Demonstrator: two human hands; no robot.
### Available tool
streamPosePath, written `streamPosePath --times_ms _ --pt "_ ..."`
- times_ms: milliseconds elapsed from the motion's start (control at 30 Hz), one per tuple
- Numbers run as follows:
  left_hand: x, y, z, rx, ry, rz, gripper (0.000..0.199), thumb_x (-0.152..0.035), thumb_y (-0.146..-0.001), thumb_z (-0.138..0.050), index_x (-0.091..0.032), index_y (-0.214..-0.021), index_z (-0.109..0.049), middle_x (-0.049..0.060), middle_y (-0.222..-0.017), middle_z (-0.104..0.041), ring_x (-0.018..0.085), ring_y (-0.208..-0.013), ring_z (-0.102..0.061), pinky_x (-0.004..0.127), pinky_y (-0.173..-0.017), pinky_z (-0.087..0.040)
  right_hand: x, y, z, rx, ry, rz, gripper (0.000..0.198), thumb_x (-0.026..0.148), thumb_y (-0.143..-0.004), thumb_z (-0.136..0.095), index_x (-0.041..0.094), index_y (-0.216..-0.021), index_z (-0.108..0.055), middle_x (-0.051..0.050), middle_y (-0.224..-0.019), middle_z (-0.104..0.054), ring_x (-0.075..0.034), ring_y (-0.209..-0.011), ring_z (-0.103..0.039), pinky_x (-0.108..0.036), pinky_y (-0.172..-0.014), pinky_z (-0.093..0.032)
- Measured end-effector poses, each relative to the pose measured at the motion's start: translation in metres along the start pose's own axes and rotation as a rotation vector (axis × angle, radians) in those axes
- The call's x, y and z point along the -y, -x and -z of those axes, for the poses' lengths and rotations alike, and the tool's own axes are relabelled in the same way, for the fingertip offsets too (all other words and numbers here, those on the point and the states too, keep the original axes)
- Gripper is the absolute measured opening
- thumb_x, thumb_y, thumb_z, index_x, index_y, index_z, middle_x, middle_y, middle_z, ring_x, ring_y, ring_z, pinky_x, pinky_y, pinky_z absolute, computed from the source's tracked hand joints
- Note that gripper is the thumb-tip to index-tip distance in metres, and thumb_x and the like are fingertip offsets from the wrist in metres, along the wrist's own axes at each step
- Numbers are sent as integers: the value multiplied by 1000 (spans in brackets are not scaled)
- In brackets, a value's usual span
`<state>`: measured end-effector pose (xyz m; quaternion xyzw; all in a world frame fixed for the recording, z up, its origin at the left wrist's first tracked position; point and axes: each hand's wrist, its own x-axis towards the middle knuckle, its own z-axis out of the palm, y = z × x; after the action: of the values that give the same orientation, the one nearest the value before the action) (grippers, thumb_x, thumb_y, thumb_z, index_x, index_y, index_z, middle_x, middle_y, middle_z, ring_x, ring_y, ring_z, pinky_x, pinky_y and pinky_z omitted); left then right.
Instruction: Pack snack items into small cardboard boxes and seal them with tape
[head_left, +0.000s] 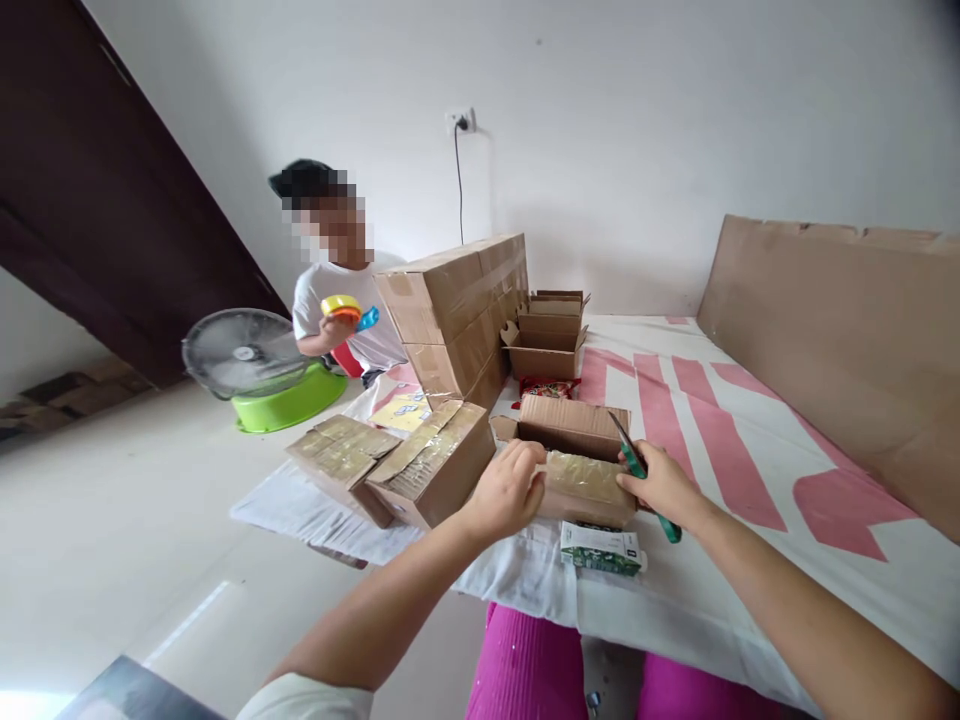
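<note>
In front of me lies an open cardboard box [589, 505]. Shiny tape covers its near flap, and its far flap stands up. My right hand [660, 485] is closed around a pair of scissors with green handles [670, 528], the blades pointing up and away, while its fingers touch the box's right end. At the box's left end is my left hand [512, 490], its fingers curled in a pinch; whatever they hold is hidden. Just on the near side of the box, a green and white carton [602, 549] lies on its side.
Two taped boxes [431, 470] [341, 450] sit at the left. Stacked cartons [457, 310] and open boxes [546, 355] stand behind, near a red packet [547, 388]. A person [349, 310] holds a yellow tape roll [340, 303] beside a fan [244, 353]. A cardboard sheet [832, 350] leans at right.
</note>
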<state>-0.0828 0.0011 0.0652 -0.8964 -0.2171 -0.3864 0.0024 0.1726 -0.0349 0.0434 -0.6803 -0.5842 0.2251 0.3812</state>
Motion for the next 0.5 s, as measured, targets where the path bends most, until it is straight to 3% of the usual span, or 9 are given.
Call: streamPosePath --times_ms 67,133,233,333,400,500 --pt "-16 7 -4 43 176 17 13 -14 -83 -48 -19 -94 -46 8 -94 -59 20 -87 -57 33 -76 -48 1 4 2 13 20 20 22 28 -70 -64 20 -91 -60 -4 -88 -65 -17 -69 -62 -28 -61 -49" --pt "-33 19 -13 117 359 119 10 -16 -80 -53 -20 -88 -47 4 -84 -59 16 -76 -55 29 -69 -46 5 14 6 -32 29 64 25 33 -74 -60 21 -95 -58 -3 -87 -65 -19 -75 -62 -31 -69 -49" --pt "-56 42 -36 224 620 470 9 -17 -79 -57 -20 -79 -47 -2 -68 -53 10 -59 -47 22 -56 -39 14 43 11 -105 -12 131 27 38 -78 -58 21 -99 -56 0 -77 -62 -18 -71 -59 -30 -71 -48" --pt "-71 59 -60 215 785 724 11 -16 -77 -57 -19 -77 -46 -4 -64 -49 9 -57 -43 20 -54 -35 14 80 5 161 -91 131 26 37 -75 -64 22 -95 -56 3 -68 -58 -14 -59 -54 -25 -60 -46" --pt "-80 66 -72 206 817 746 11 -13 -74 -57 -19 -77 -47 -4 -65 -49 9 -59 -43 20 -55 -36 7 101 -5 287 -98 109 21 33 -73 -65 22 -89 -56 3 -70 -61 -15 -61 -56 -25 -60 -47" --pt "-93 73 -82 276 831 645 15 -10 -71 -57 -18 -83 -52 -2 -68 -57 9 -60 -47 20 -56 -38 -14 121 -20 238 -66 55 13 33 -75 -57 22 -80 -54 1 -69 -64 -17 -62 -60 -26 -61 -49"
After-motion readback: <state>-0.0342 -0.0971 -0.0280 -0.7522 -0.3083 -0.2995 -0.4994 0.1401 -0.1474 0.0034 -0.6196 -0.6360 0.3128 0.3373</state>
